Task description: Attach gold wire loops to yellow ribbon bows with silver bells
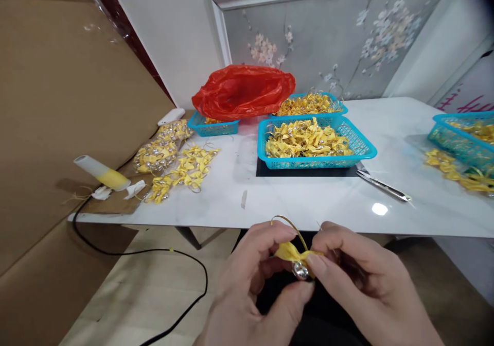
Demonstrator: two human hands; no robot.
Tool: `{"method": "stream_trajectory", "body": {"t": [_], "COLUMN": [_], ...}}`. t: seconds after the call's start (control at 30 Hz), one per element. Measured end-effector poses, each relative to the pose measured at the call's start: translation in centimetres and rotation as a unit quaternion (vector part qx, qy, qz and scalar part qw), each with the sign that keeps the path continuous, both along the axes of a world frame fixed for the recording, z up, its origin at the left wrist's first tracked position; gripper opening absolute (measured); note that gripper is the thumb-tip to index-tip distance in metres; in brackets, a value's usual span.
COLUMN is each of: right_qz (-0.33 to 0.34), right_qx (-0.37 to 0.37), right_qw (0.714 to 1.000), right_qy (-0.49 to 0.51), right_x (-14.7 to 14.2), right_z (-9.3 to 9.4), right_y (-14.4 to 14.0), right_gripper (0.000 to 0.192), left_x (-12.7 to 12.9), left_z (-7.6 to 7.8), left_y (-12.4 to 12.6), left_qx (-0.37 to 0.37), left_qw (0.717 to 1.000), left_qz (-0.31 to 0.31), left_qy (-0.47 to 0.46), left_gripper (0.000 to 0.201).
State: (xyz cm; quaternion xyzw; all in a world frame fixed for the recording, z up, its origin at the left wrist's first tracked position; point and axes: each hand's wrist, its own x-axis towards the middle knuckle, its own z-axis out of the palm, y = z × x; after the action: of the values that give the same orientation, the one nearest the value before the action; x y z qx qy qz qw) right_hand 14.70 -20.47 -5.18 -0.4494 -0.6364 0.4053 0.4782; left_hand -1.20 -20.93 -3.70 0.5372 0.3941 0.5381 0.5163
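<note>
- Bow (287, 252) and bell (300, 271): held between the two hands, in front of the table (216, 209) edge and below its top. The bell hangs directly under the bow.
- Right hand (358, 274): thumb and forefinger are pinched together on the bow's right end.
- Left hand (258, 284): fingers curl around the bow's left side, thumb below the bell. Whether it grips firmly cannot be told.
- Cord (298, 232): arches up from the bow; its lower run is hidden by the fingers.
- Caution, drop: if the right pinch slackens, the bow and bell may fall short of the table, since no surface is directly under them.
- Caution, deformation: pulling the right end too hard may skew or crease the bow.
- Caution, snag: the loose cord loop may catch on a finger and twist the bell out of line.
</note>
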Motion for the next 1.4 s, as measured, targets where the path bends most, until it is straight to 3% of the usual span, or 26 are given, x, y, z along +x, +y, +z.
{"method": "stream_trajectory", "body": {"t": [0.13, 0.3, 0.43, 0.57, 0.67, 0.77, 0.87, 1.03, 1.4], "right_qz": [-0.004, -0.013, 0.004, 0.006, 0.004, 0.009, 0.028, 0.093, 0.153], "right_qx": [0.018, 0.061, 0.079, 0.101, 0.097, 0.061, -0.028, -0.194, -0.271], "right_qw": [1.0, 0.997, 0.995, 0.991, 0.992, 0.996, 0.999, 0.967, 0.908], "right_qy": [-0.013, -0.038, -0.068, -0.083, -0.081, -0.057, 0.006, 0.134, 0.281], "right_x": [-0.2, -0.4, -0.1, 0.1, 0.0, -0.1, -0.1, 0.2, 0.0], "right_z": [0.3, 0.6, 0.8, 0.9, 1.1, 1.4, 1.7, 1.5, 0.6], "right_y": [-0.1, -0.1, -0.1, -0.1, -0.1, 0.0, 0.2, 0.5, 1.4], "right_gripper": [0.022, 0.018, 0.018, 0.017, 0.018, 0.019, 0.02, 0.024, 0.036], "left_x": [-0.6, -0.9, -0.6, -0.5, -0.9, -1.7, -2.3, -2.3, -1.4], "left_z": [0.2, 0.6, 0.7, 0.5, 0.3, 0.2, 0.3, 0.4, 0.5], "left_y": [0.0, 0.1, 0.1, -0.4, -0.8, -0.7, -0.3, 0.1, 0.1], "left_qx": [-0.008, -0.058, -0.081, -0.049, 0.034, 0.13, 0.161, 0.134, 0.137], "left_qw": [1.0, 0.998, 0.997, 0.996, 0.985, 0.955, 0.935, 0.949, 0.956], "left_qz": [-0.016, -0.007, 0.019, 0.05, 0.078, 0.082, 0.064, 0.042, 0.083], "left_qy": [0.001, 0.014, -0.001, 0.049, 0.149, 0.254, 0.308, 0.282, 0.244], "left_gripper": [0.045, 0.023, 0.019, 0.026, 0.03, 0.027, 0.025, 0.021, 0.016]}}
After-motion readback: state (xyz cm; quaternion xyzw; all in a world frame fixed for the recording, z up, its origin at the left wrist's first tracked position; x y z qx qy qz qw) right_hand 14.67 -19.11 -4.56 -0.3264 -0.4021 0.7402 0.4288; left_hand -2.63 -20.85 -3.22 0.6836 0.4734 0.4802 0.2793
